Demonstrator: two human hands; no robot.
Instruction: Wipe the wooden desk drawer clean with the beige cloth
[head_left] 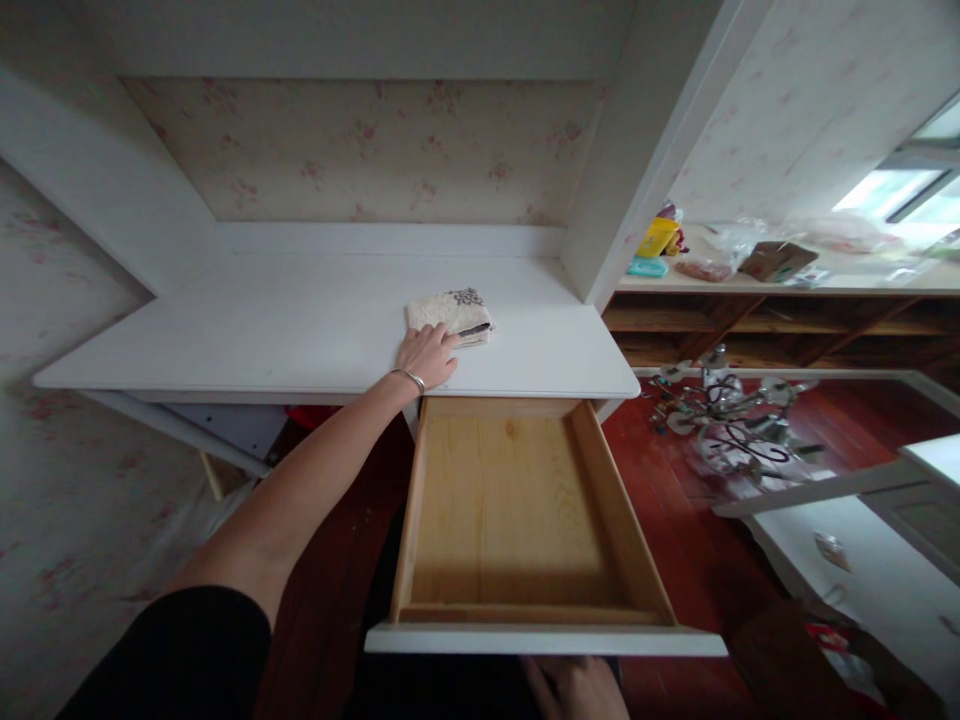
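On the white desk (322, 330) lies a folded cream cloth (442, 312) with a dark pattern at one corner. My left hand (429, 352) rests on its near edge, palm down and fingers laid out over the fabric, a silver bracelet at the wrist. Below the desktop, a wooden drawer (544, 638) with a white front is pulled out, and nothing shows inside it. My right hand (581, 688) is at the bottom of the view, just under the drawer front. Its fingers are mostly hidden there, so their grip is unclear.
White upright panels rise from the desk on both sides. At the right, a chandelier (735, 415) lies on the red wooden floor (645, 500). Behind it stands a low shelf (780, 318) with a cardboard box (778, 260), a yellow container (658, 238) and plastic bags on top.
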